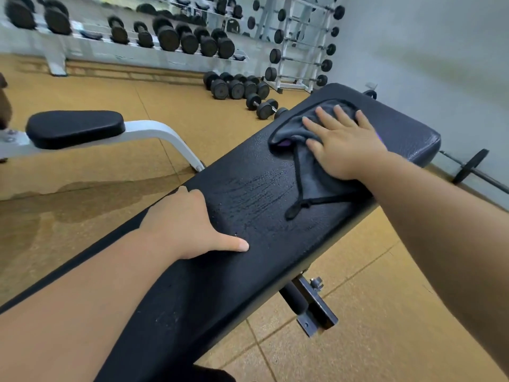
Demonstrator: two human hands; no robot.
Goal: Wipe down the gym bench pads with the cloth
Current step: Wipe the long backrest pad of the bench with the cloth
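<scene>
A long black bench pad [248, 216] runs from the lower left to the upper right, with wet streaks across its middle. A grey cloth [305, 166] with dark edging lies crumpled on the pad's far end. My right hand [344, 144] presses flat on the cloth, fingers spread. My left hand [190, 224] grips the pad's left edge, thumb lying on top and fingers wrapped over the side, out of sight.
A second black pad [74, 128] on a white frame [165, 136] stands to the left. Dumbbells [239, 88] lie on the orange floor behind, with racks [170, 40] along the wall. A barbell [473, 166] rests by the right wall. A metal bracket [314, 304] sticks out under the bench.
</scene>
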